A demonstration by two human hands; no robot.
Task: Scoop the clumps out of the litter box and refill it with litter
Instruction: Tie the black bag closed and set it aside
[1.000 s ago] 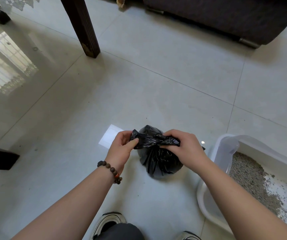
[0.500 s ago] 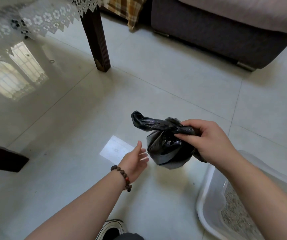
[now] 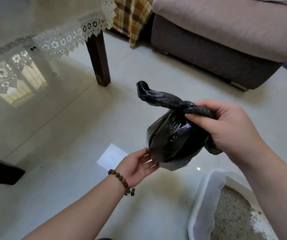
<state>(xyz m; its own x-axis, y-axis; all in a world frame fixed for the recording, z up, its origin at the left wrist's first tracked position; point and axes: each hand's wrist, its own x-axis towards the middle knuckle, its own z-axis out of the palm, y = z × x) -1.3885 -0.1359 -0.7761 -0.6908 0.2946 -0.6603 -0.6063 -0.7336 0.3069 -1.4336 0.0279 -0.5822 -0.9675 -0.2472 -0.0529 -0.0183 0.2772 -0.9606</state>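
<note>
The right hand (image 3: 225,129) pinches the knotted top of a black bag (image 3: 172,141) with curled fingers and holds it up in the air above the shiny floor (image 3: 70,135). The left hand (image 3: 137,166) is open with its fingers straight, and the fingertips touch the bag's low left side. The litter box (image 3: 206,196) sits on the floor down at the right with gray litter (image 3: 232,217) inside, and a table leg (image 3: 98,61) and a sofa (image 3: 225,40) stand farther back.
</note>
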